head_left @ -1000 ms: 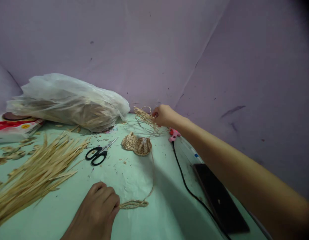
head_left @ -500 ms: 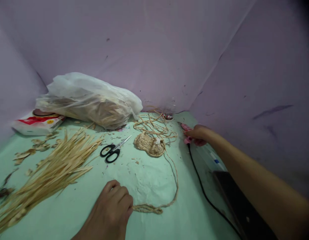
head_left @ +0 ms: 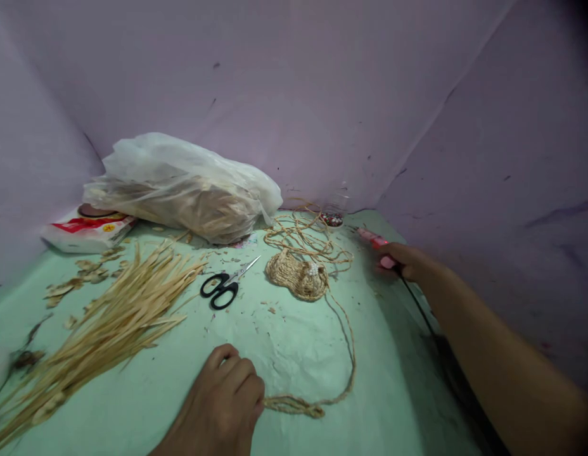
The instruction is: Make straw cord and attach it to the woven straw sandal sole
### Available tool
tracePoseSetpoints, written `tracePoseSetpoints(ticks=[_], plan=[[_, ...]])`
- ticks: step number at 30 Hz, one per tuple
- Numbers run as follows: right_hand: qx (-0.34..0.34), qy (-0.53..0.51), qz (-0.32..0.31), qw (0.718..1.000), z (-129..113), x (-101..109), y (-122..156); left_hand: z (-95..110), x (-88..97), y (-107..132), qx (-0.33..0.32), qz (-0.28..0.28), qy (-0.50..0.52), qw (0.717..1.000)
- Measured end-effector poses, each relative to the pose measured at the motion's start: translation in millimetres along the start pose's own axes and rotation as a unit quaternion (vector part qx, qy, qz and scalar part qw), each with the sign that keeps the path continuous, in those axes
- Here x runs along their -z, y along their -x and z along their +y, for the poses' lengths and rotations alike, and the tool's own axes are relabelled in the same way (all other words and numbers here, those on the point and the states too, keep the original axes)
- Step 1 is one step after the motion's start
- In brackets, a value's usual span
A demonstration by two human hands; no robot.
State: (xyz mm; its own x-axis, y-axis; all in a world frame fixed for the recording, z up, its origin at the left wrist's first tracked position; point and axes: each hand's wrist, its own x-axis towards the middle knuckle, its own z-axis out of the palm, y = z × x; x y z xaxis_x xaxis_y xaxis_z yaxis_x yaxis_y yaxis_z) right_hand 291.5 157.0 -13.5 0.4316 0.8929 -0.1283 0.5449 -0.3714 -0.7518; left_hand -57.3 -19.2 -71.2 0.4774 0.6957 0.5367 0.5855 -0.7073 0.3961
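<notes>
My left hand (head_left: 227, 396) rests on the table, closed around one end of a twisted straw-coloured cord. Out of the fist runs a looped, doubled stretch of this cord (head_left: 296, 405), which curves up to a woven piece (head_left: 296, 273) with white beads on its right side. On the right, my right hand (head_left: 403, 256) grips a pink glue gun (head_left: 372, 239), its tip pointing left towards the back and a red light glowing on its body. A black cord (head_left: 420, 304) trails from it under my forearm. Black-handled scissors (head_left: 225, 288) lie partly spread, left of the woven piece.
Dry straw strips (head_left: 118, 310) spread across the left side, with flaky scraps (head_left: 87, 272) behind them. At the back are a white plastic bag (head_left: 189, 183), a red-and-white pack (head_left: 92, 228), a cord tangle (head_left: 306, 237) and a clear cup of beads (head_left: 332, 218). Purple walls enclose the green tabletop.
The view has shifted slightly, moving everything rightward. My right hand has turned the glue gun, and its red light now shows. A clear plastic item below my right arm no longer shows. Left hand keeps its grip.
</notes>
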Motion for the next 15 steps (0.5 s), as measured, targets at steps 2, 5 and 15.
tracePoseSetpoints(ticks=[2,5,15], plan=[[-0.042,-0.071,0.007,0.997,-9,3,3,-1,-1.0,0,-0.007,0.001,-0.006,1.000],[-0.070,-0.156,0.024,0.985,-26,8,15,-3,-1.8,0,-0.014,0.002,-0.008,1.000],[-0.109,-0.198,-0.030,0.974,-42,-52,96,-1,-1.5,3,0.007,-0.011,0.010,1.000]])
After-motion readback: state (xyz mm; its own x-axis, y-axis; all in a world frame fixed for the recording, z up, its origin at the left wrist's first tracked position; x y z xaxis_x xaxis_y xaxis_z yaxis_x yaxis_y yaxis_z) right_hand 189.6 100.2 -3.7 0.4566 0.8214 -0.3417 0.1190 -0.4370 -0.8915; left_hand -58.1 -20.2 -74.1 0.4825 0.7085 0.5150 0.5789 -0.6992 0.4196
